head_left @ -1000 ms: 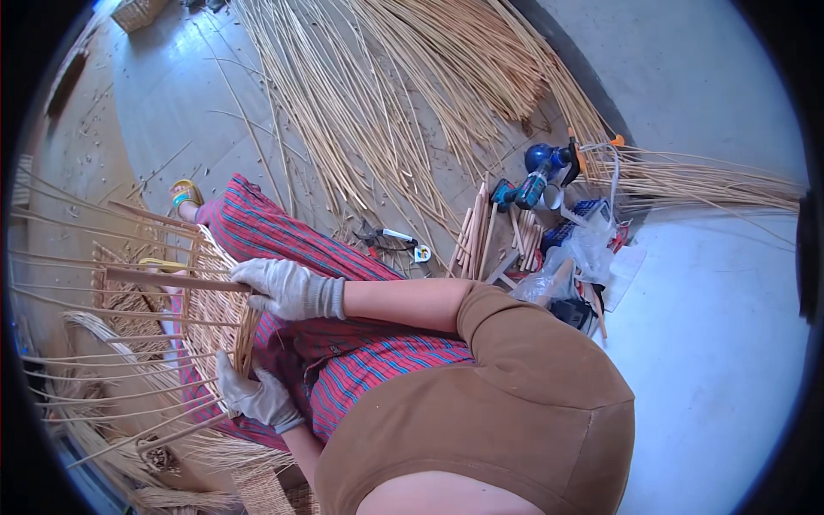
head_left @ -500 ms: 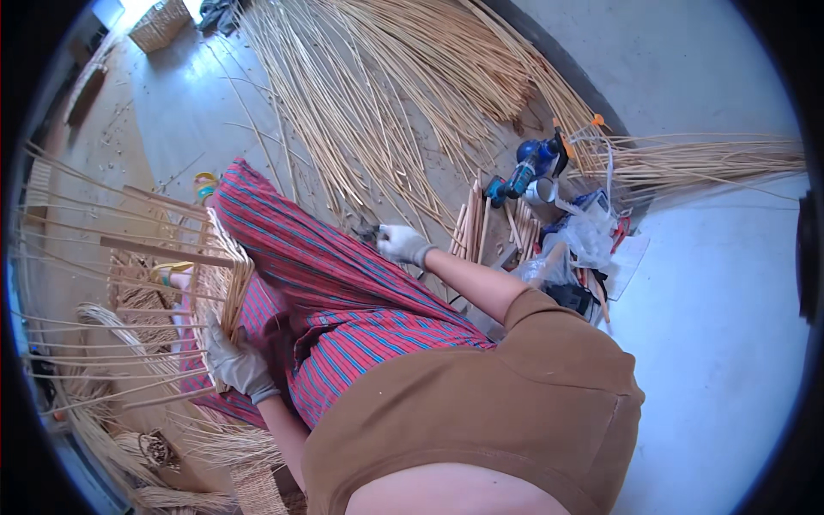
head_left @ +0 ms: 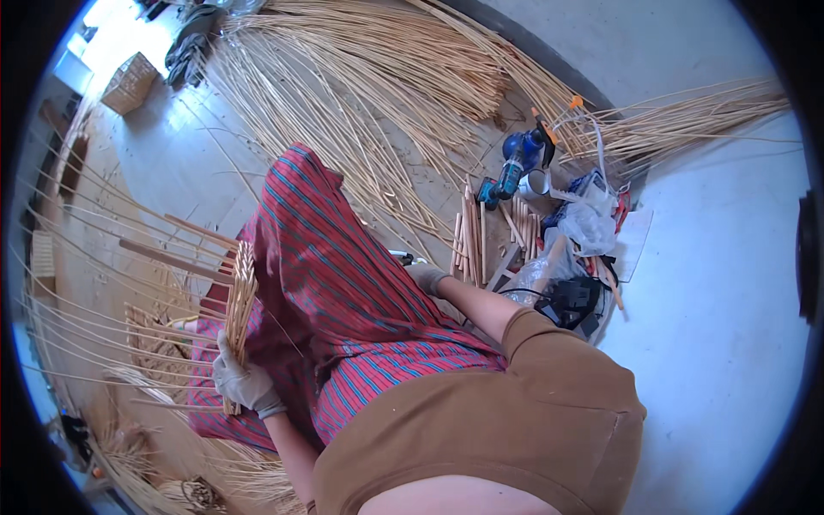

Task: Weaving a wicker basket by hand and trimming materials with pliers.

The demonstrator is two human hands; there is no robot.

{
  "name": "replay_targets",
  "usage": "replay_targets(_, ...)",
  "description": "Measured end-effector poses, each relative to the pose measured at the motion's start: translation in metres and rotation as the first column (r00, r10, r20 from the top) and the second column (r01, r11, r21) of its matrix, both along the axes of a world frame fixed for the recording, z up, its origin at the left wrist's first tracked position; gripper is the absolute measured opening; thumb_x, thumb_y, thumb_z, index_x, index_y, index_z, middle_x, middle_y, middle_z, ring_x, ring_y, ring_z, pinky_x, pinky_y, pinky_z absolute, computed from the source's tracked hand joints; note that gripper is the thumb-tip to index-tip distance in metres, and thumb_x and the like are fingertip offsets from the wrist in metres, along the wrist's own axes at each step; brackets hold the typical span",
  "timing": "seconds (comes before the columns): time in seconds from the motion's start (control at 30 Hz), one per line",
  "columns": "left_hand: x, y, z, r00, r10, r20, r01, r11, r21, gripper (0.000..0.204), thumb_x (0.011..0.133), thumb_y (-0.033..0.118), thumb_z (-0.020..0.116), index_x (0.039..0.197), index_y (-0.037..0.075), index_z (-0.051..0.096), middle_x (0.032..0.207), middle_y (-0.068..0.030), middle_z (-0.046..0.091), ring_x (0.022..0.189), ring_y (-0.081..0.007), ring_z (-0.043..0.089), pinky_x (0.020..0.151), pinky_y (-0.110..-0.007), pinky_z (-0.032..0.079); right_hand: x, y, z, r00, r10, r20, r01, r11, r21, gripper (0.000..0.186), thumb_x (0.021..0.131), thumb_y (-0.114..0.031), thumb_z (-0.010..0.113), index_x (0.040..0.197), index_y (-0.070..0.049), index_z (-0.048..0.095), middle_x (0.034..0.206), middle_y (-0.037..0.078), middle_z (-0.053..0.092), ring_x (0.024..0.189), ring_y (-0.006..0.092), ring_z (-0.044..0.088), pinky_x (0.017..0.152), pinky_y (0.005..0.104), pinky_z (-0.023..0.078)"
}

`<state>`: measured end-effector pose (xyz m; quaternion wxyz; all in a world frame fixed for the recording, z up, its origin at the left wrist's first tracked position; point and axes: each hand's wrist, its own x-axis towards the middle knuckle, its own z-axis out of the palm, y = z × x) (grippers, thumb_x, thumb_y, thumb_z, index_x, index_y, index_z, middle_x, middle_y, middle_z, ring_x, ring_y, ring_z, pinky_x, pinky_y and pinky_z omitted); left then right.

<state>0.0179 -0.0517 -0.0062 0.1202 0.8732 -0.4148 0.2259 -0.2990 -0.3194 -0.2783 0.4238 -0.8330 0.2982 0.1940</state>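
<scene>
My gloved left hand (head_left: 245, 382) is closed around the lower end of an unfinished wicker basket (head_left: 242, 300), gripping its braided edge. Long thin canes and several flat wooden stakes stick out from that edge to the left. My gloved right hand (head_left: 427, 276) is beside my raised knee, partly behind the striped red cloth (head_left: 335, 249) over my legs. Its fingers are hidden. Just beyond them shows a small black and white object (head_left: 403, 256), too covered to name.
Long bundles of cane (head_left: 378, 69) spread over the floor ahead. To the right lie a blue cordless power tool (head_left: 512, 167), short wooden sticks (head_left: 470, 232), a metal can (head_left: 536, 184) and clear plastic bags (head_left: 588, 227). A finished-looking woven basket (head_left: 129, 83) stands far left.
My right hand has drawn back and right, its fingers passing behind the cloth. My knee has risen, and the basket is turned so its braided edge stands more upright. The view has shifted slightly.
</scene>
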Motion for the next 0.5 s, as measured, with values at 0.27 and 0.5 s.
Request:
replay_targets(0.27,0.073,-0.040,-0.013,0.996,-0.076,-0.048,0.074,0.996,-0.043,0.067,0.082,-0.001,0.069,0.145,0.018,0.058,0.090,-0.0133,0.060,0.086,-0.0361,0.060,0.077,-0.050,0.045,-0.026,-0.039,0.009,0.917,-0.326,-0.232,0.337,0.942,0.009,0.033,0.087,-0.037,0.064,0.105,-0.011,0.075,0.109,0.019,0.073,0.102,0.0366,0.070,0.089,0.0462,0.055)
replay_targets(0.5,0.188,-0.081,0.031,0.963,-0.112,-0.245,0.083,0.989,-0.126,0.077,0.080,-0.016,0.061,0.149,0.018,0.055,0.104,-0.0102,0.060,0.099,-0.0261,0.060,0.092,-0.041,0.049,-0.007,-0.121,-0.016,0.824,-0.530,-0.200,0.534,0.845,-0.035,0.027,0.087,-0.029,0.064,0.108,-0.015,0.075,0.113,0.017,0.073,0.108,0.0336,0.069,0.096,0.0424,0.054)
